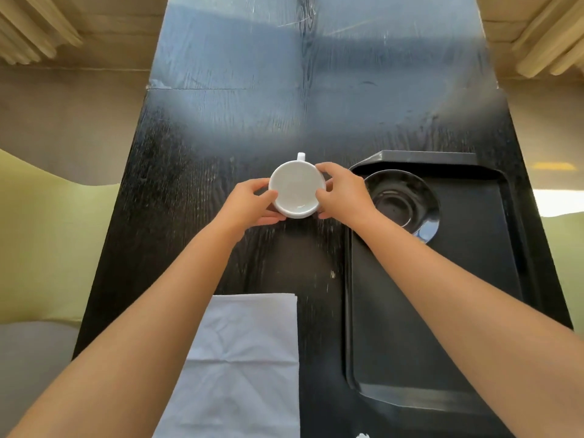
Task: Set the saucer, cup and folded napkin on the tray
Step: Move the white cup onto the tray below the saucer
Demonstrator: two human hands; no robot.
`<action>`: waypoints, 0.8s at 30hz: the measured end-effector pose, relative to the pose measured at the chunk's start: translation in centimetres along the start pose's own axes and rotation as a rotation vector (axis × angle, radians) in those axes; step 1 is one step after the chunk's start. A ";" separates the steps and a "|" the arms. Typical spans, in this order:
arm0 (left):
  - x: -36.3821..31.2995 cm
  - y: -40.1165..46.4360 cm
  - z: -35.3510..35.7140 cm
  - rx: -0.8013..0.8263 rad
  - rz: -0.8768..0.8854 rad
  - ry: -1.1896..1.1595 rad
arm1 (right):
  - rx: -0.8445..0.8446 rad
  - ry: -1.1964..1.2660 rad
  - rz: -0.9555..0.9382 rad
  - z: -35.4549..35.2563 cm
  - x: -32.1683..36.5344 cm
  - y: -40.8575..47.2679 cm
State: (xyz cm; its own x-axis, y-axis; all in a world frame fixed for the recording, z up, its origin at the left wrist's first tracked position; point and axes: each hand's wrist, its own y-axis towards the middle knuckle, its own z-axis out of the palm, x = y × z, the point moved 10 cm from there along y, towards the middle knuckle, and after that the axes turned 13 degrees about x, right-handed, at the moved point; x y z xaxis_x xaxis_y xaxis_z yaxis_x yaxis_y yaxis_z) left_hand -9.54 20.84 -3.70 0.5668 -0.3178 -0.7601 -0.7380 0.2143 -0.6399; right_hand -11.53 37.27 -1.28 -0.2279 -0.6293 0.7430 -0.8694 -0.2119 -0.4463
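A white cup (296, 188) stands in the middle of the black table, its handle pointing away from me. My left hand (252, 203) grips its left side and my right hand (343, 192) grips its right side. A black saucer (410, 200) lies in the far left part of the black tray (474, 311), which sits on the table's right side. A pale blue folded napkin (246, 368) lies flat on the table near me, between my forearms.
The black wooden table (221, 137) stretches far ahead. Green seat cushions (38, 248) flank it on the left and right. The tray's near part holds nothing.
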 end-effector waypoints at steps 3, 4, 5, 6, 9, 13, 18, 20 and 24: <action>-1.0 -3.2 2.4 0.062 0.045 -0.014 | -0.040 0.103 -0.028 -1.8 -0.6 -4.7; -1.3 -4.4 3.6 0.090 0.055 -0.014 | -0.055 0.125 -0.033 -2.5 -0.9 -6.7; -1.5 -5.5 4.9 0.119 0.065 -0.014 | -0.067 0.152 -0.030 -3.1 -1.3 -8.7; -1.5 -6.7 6.4 0.150 0.075 -0.010 | -0.077 0.183 -0.018 -3.7 -2.0 -10.6; -0.1 -9.9 11.4 0.242 0.078 -0.001 | -0.083 0.238 0.055 -4.3 -5.0 -16.3; 4.0 -12.9 16.4 0.312 0.008 -0.027 | -0.032 0.257 0.179 -2.7 -9.6 -21.6; 7.9 -14.8 19.2 0.266 -0.053 -0.064 | -0.056 0.318 0.248 -0.2 -13.6 -25.0; 8.8 -15.1 20.0 0.251 -0.058 -0.069 | -0.068 0.306 0.257 0.4 -14.6 -25.7; 10.4 -15.4 21.1 0.225 -0.060 -0.080 | -0.069 0.277 0.264 1.3 -16.1 -26.2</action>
State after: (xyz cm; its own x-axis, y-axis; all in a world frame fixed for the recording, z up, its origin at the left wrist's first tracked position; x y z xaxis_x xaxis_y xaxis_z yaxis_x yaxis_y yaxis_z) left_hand 15.45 33.76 -4.10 0.6412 -0.2638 -0.7206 -0.6071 0.4000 -0.6866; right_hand 15.46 51.98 -2.16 -0.5489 -0.4280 0.7180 -0.7906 -0.0131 -0.6122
